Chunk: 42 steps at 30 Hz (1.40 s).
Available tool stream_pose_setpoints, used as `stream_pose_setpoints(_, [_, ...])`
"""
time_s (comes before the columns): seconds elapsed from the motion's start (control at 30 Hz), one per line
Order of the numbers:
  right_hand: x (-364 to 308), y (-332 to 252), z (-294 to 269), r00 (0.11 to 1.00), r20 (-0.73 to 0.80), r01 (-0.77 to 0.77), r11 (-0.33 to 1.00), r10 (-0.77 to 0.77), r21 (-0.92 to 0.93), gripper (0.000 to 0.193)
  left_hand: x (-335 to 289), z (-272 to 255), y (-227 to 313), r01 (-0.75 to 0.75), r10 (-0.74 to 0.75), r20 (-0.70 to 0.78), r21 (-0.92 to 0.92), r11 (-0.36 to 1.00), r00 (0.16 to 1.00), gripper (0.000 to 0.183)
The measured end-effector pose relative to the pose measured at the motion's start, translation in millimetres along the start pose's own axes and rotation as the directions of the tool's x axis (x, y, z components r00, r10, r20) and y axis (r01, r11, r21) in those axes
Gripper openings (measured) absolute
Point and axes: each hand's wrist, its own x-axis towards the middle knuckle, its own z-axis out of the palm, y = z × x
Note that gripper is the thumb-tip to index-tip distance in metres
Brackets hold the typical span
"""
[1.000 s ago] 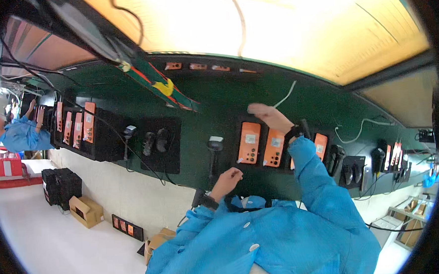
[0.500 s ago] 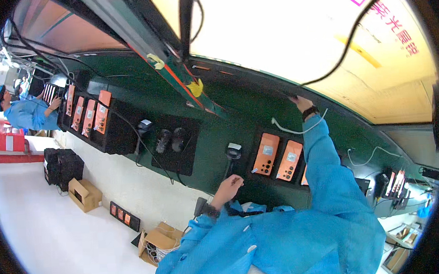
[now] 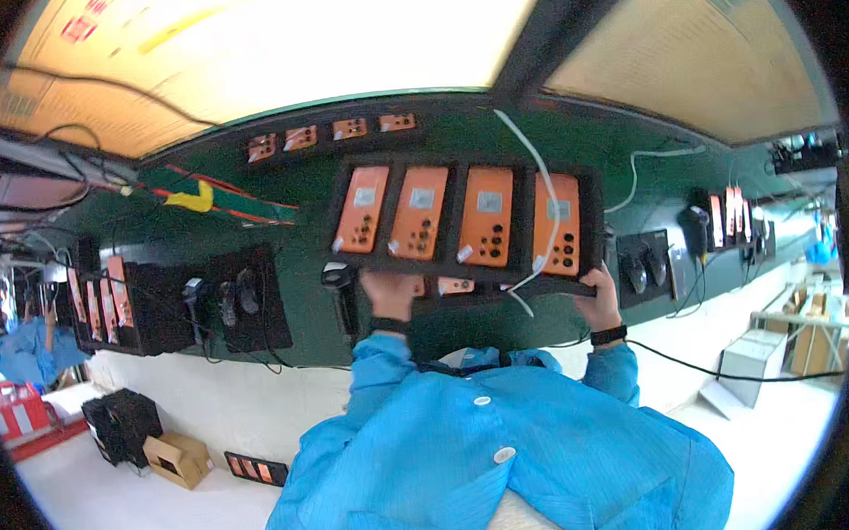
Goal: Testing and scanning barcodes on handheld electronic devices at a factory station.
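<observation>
A black tray (image 3: 591,220) is held up above the bench, tilted slightly. Several orange phones (image 3: 485,219) lie in it, camera lenses toward its near edge and small labels on their backs. My left hand (image 3: 389,292) grips the near left edge; its fingertips are hidden. At the near right corner, my right hand (image 3: 599,299) is closed on the same tray. Beneath it, more orange phones (image 3: 455,284) are partly covered. A white cable (image 3: 547,191) hangs across the tray's right part.
Beside my left hand stands a barcode scanner (image 3: 342,293). Another row of orange phones (image 3: 350,129) lies at the back of the green bench (image 3: 296,190). A yellow tape piece (image 3: 191,198) hangs on a rail at left. A co-worker (image 3: 30,348) is far left.
The view has turned rightward. My right hand has come back from the bench's far side, and my left, empty before, has moved to the tray. Both now hold a tray of phones.
</observation>
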Motion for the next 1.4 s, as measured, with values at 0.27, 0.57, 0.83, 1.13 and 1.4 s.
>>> stream_pose_setpoints(0.27, [13.3, 26.0, -79.1, 0.993, -0.055, 0.063, 0.874, -0.102, -0.482, 0.069, -62.7, -53.8, 61.5, -0.071, 0.137, -0.136, 0.404, 0.912, 0.981, 0.062])
stream_pose_setpoints(0.57, [51.1, 28.8, -81.5, 0.948, 0.174, 0.306, 0.624, -0.265, -0.719, 0.063, -56.8, -57.1, 28.9, -0.110, 0.369, 0.420, 0.770, -0.629, 0.829, 0.051])
stream_pose_setpoints(0.83, [100.7, -4.2, -121.3, 0.807, -0.235, -0.022, 0.371, -0.542, -0.928, 0.066, -12.2, 2.0, -152.0, -0.689, -0.383, 0.575, 0.553, -0.469, 0.723, 0.032])
stream_pose_setpoints(1.13, [38.6, -0.7, -130.8, 0.908, -0.341, -0.104, 0.656, -0.245, -0.748, 0.038, 67.0, 3.1, -209.5, -0.572, -0.396, 0.544, 0.199, -0.796, 0.740, 0.094])
stream_pose_setpoints(1.4, [8.0, -17.6, -45.5, 0.988, -0.148, -0.102, 0.582, -0.031, -0.807, 0.037, 69.1, 7.9, -213.2, -0.591, -0.422, 0.534, 0.192, -0.783, 0.733, 0.099])
